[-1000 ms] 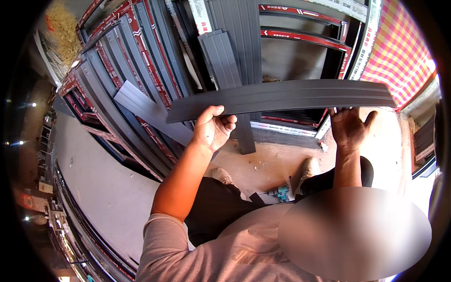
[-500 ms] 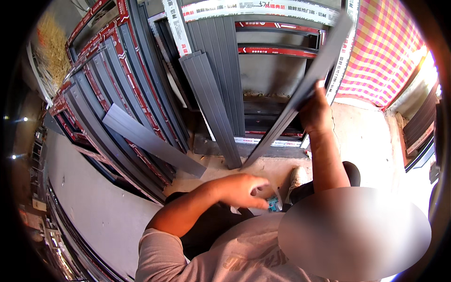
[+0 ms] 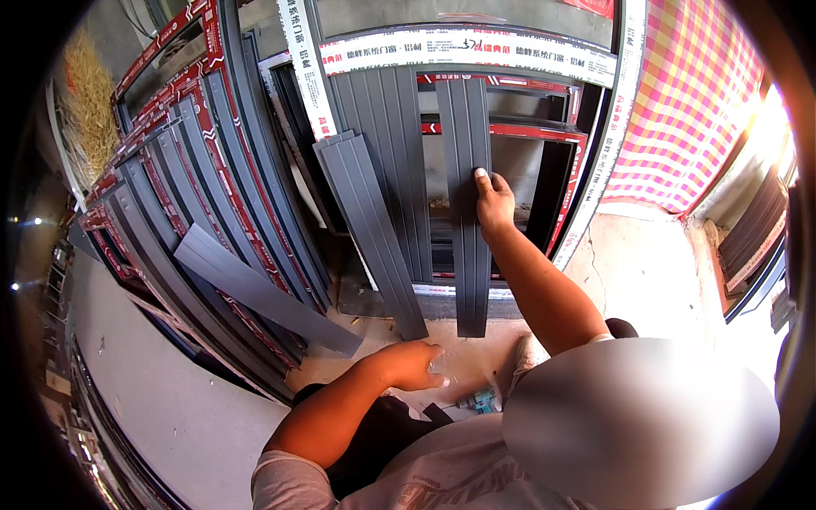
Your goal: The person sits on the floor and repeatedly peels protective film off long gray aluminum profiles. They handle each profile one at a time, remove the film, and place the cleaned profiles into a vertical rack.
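My right hand [image 3: 495, 204] grips the right edge of a long grey ribbed panel strip [image 3: 466, 272], thumb on its front face. The strip stands nearly upright before a large frame [image 3: 527, 53] wrapped in white printed film. Left of it, a second grey strip [image 3: 374, 229] leans at a slant, and a taller grey panel [image 3: 399, 170] stands behind. Low in front of my body, my left hand [image 3: 414, 365] has its fingers curled; something small and pale at the fingertips is too unclear to name. Near that hand, a teal power tool [image 3: 484, 400] lies on the floor.
Grey frames with red film [image 3: 225, 144] are stacked along the left. A flat grey strip [image 3: 263, 285] leans across them. A pale board [image 3: 170, 374] lies lower left. A checked curtain [image 3: 680, 110] hangs at the right, near more dark profiles [image 3: 756, 229].
The strip in my right hand has swung left from a steep tilt to nearly upright, its ribbed face now showing. My left hand has shifted slightly left and down.
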`<state>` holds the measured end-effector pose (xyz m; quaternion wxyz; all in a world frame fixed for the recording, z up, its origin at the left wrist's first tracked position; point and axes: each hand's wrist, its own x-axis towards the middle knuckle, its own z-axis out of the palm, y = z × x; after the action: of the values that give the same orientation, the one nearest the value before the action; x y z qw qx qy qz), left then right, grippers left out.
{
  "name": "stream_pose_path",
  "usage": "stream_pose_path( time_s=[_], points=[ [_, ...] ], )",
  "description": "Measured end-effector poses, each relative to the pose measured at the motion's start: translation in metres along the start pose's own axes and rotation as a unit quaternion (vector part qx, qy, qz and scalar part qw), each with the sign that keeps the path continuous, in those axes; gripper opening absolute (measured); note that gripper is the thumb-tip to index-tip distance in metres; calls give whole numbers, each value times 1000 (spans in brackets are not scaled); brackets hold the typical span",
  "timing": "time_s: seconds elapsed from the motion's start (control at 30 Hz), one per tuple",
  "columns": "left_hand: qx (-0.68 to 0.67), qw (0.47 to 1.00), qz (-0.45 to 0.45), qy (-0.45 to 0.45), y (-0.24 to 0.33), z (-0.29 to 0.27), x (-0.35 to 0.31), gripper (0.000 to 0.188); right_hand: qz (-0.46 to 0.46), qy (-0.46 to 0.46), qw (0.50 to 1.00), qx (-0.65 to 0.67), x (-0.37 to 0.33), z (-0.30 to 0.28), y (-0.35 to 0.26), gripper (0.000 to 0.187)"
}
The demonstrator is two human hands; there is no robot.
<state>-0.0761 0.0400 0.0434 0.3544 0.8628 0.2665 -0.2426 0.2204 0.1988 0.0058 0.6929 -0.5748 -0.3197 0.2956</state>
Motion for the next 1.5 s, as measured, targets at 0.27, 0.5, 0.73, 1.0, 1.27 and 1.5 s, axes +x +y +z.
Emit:
stream_pose_path(
  time_s=[0.27, 0.5, 0.73, 1.0, 1.27, 1.5],
  points=[
    [-34, 998, 31, 52, -4, -13, -10, 78, -25, 24, 999, 39, 16, 25, -13, 49],
    [-27, 996, 72, 40, -14, -12, -11, 76, -74, 65, 994, 39, 17, 39, -12, 51],
    [-27, 984, 116, 130, -27, 3, -12, 68, -115, 26, 993, 20, 39, 68, -20, 48],
    [-14, 992, 92, 83, -19, -7, -20, 68, -126, 44, 991, 13, 41, 86, -14, 48],
    [-14, 995, 86, 55, -13, -7, -20, 76, -131, 18, 991, 16, 54, 81, 3, 37],
    [-11, 995, 89, 53, -11, -7, -17, 77, -115, -59, 992, -10, 46, 63, 43, 45]
  ],
)
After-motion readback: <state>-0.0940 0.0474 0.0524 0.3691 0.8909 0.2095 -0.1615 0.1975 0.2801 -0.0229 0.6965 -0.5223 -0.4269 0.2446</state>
